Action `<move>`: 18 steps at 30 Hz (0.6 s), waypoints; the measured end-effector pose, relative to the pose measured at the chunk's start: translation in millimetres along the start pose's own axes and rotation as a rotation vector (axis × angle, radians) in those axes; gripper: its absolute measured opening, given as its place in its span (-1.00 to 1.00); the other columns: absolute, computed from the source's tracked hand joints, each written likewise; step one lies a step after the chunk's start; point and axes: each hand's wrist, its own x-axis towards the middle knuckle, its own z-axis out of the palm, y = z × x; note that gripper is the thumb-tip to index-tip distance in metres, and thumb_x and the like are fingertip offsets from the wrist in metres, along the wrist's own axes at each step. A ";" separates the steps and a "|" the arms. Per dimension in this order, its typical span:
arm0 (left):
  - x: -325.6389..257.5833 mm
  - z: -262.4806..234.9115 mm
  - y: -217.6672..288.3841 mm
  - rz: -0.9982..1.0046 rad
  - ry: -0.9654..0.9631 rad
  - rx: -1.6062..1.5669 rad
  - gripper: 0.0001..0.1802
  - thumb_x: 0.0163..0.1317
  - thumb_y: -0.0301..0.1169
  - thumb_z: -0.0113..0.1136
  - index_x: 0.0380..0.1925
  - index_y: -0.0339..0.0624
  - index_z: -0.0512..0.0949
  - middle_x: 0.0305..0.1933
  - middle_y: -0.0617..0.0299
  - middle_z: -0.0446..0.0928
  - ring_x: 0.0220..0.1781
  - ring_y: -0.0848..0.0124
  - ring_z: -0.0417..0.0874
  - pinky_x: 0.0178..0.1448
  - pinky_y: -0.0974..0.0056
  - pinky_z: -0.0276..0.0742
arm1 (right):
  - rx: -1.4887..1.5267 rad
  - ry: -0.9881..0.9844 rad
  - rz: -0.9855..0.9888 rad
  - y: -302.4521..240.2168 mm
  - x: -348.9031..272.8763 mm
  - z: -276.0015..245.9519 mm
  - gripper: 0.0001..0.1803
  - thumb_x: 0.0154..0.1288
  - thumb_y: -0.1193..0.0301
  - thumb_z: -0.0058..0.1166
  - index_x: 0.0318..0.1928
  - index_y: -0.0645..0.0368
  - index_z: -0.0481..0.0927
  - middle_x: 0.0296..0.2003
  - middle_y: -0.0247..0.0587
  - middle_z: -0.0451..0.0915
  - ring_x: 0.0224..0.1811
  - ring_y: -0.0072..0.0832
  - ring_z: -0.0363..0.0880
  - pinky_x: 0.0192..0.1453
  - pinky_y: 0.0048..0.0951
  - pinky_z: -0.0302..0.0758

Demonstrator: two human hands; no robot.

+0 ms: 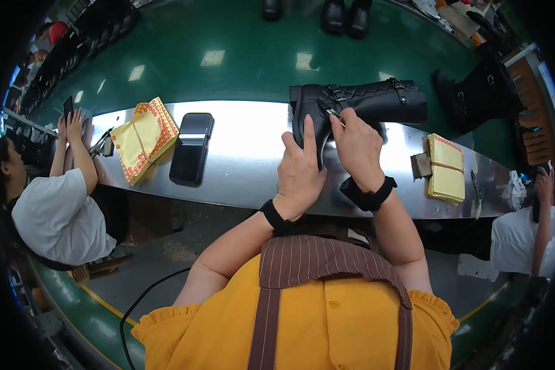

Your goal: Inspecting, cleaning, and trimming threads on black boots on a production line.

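Pinching a small metal tool between thumb and fingertips, the right hand covers most of it, so its kind is hard to make out. A black boot lies on its side across the far edge of the metal worktop, shaft toward the right, the tool's tip against its strapped ankle. The left hand lies over the toe, index finger stretched along the upper; its underside is hidden, so I cannot tell whether it grips. Three boots beyond are cut off at the top, and co-workers at both sides show only partly.
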 end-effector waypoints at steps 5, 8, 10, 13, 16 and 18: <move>-0.6 -2.7 0.3 -0.028 -0.021 0.026 0.12 -0.19 -0.55 0.39 0.41 -0.19 -0.03 0.01 -0.22 0.16 -0.31 -0.09 0.58 -0.23 0.11 0.59 | 0.240 0.158 0.183 17.1 5.5 -24.5 -0.74 0.37 0.24 0.03 -0.30 0.20 0.53 -0.54 -0.08 0.59 -0.47 -0.07 0.60 -0.40 -0.18 0.46; -1.6 -9.4 -1.1 -0.076 -0.053 0.023 0.12 -0.19 -0.54 0.39 0.41 -0.19 -0.03 0.01 -0.21 0.17 -0.29 -0.09 0.57 -0.19 0.10 0.59 | 0.252 0.091 0.197 20.6 -6.2 -56.8 -0.75 0.38 0.28 0.02 -0.30 0.23 0.52 -0.55 -0.04 0.55 -0.51 -0.06 0.55 -0.43 -0.18 0.40; 1.5 -12.3 -0.6 -0.100 -0.062 -0.001 0.10 -0.19 -0.52 0.38 0.41 -0.19 -0.01 0.00 -0.20 0.17 -0.25 -0.09 0.57 -0.16 0.09 0.58 | 0.215 0.107 0.169 36.7 -26.8 -67.0 -0.76 0.39 0.30 0.00 -0.29 0.25 0.50 -0.55 -0.01 0.54 -0.52 -0.06 0.53 -0.43 -0.18 0.38; 16.4 -29.1 -14.2 -0.200 0.081 -0.280 -0.02 -0.18 -0.45 0.32 0.36 -0.21 0.14 -0.02 -0.09 0.22 -0.09 -0.02 0.50 0.00 0.10 0.53 | 0.153 0.049 0.223 62.0 -60.9 -68.6 -0.77 0.39 0.32 -0.01 -0.26 0.26 0.49 -0.53 0.02 0.53 -0.50 -0.03 0.52 -0.42 -0.17 0.37; 46.1 -43.0 -46.8 -0.299 0.156 -0.514 -0.06 -0.13 -0.46 0.38 0.33 -0.27 0.18 0.03 0.00 0.23 -0.21 0.33 0.55 -0.31 0.34 0.57 | 0.146 -0.019 0.358 80.8 -92.3 -70.2 -0.77 0.39 0.32 -0.02 -0.23 0.27 0.48 -0.51 0.06 0.51 -0.46 -0.01 0.50 -0.38 -0.14 0.37; 81.5 -51.9 -70.4 -0.229 0.314 -0.544 -0.09 -0.11 -0.48 0.39 0.29 -0.44 0.17 -0.21 0.11 0.46 -0.49 0.50 0.52 -0.49 0.44 0.49 | 0.134 -0.004 0.361 96.8 -114.9 -60.1 -0.77 0.39 0.31 -0.01 -0.23 0.27 0.48 -0.50 0.05 0.52 -0.42 0.01 0.51 -0.34 -0.11 0.37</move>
